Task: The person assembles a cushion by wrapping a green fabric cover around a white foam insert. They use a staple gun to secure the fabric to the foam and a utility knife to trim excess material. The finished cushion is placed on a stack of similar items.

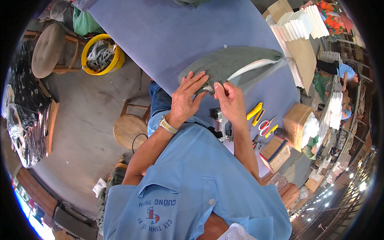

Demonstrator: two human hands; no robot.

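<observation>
Pinching the near edge of the grey-green cover (216, 62), the right hand (230, 96) holds thumb against curled index finger. Just left of this grip, the left hand (188, 94) lays its fingers over the cover; whether its thumb clamps the edge cannot be told. White filling (253, 68) shows right of the grip. Farther right, yellow-handled tools (254, 111) and scissors (266, 125) lie on the blue table (156, 34). Well apart, left, stands a yellow bucket (119, 60).
</observation>
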